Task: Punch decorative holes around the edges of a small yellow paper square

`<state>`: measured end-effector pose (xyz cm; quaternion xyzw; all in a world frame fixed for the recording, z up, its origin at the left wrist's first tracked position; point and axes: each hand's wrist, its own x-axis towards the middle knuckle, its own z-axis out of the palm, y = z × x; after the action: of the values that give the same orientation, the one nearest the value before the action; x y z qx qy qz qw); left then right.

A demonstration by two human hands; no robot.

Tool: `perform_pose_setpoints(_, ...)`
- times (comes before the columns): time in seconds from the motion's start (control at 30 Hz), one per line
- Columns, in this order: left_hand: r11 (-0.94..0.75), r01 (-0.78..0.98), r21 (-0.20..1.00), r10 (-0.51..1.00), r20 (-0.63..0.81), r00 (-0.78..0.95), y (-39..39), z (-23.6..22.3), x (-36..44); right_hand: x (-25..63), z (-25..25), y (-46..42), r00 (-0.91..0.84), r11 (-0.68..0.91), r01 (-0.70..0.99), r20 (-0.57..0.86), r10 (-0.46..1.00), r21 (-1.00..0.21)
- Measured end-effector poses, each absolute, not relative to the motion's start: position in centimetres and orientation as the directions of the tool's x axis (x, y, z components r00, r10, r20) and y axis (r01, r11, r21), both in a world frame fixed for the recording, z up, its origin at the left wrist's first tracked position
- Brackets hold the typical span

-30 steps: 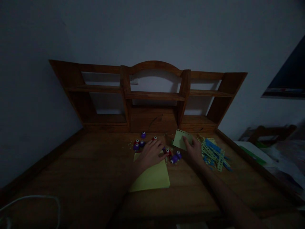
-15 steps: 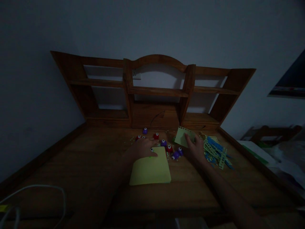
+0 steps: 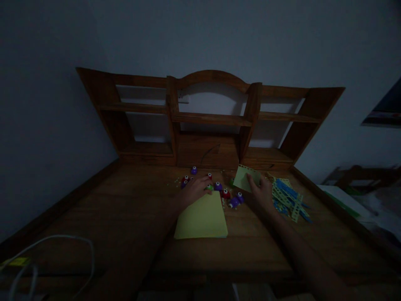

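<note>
The scene is dim. My right hand (image 3: 262,193) holds up a small yellow-green piece of paper (image 3: 246,177) with punched holes along its top edge, pinched between thumb and fingers. My left hand (image 3: 196,190) rests on the desk at the far edge of a yellow paper stack (image 3: 202,217), its fingers curled around a small green punch (image 3: 209,187). Small purple and red craft punches (image 3: 226,194) lie scattered between and behind the hands.
A pile of punched yellow and blue paper strips (image 3: 290,195) lies right of my right hand. A wooden hutch with shelves (image 3: 209,119) stands at the back of the desk (image 3: 125,217). A white cable (image 3: 53,246) loops at the near left.
My left hand drew back from the punches to the stack's far edge and closed on a green punch. The right hand kept holding the punched paper. The view shifted slightly.
</note>
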<state>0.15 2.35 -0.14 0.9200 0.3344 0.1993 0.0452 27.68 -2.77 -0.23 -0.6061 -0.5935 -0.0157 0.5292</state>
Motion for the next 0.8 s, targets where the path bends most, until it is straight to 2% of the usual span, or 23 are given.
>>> perform_pose_setpoints(0.13, -0.797, 0.562, 0.219, 0.602, 0.349, 0.718, 2.5, -0.7, 0.9, 27.9, -0.4, -2.7, 0.277, 0.275, 0.744, 0.656, 0.703, -0.609)
perform_pose_setpoints(0.4, -0.786, 0.606, 0.122, 0.611, 0.306, 0.730, 1.7, -0.1, 0.9, 28.0, -0.5, -2.5, 0.250, 0.269, 0.755, 0.641, 0.725, -0.599)
perform_pose_setpoints(0.6, -0.750, 0.660, 0.034, 0.629, 0.342, 0.698, 2.4, -1.5, 0.8, 28.1, -0.5, -2.4, 0.239, 0.265, 0.766, 0.642, 0.729, -0.586)
perform_pose_setpoints(0.7, -0.736, 0.676, 0.033, 0.641, 0.357, 0.680, 2.4, -1.4, 0.9, 28.2, -0.6, -2.3, 0.246, 0.260, 0.762, 0.637, 0.731, -0.593)
perform_pose_setpoints(0.8, -0.710, 0.701, 0.064, 0.650, 0.443, 0.618, 2.2, -0.9, 1.1, 28.2, -0.7, -2.4, 0.261, 0.249, 0.753, 0.624, 0.736, -0.609)
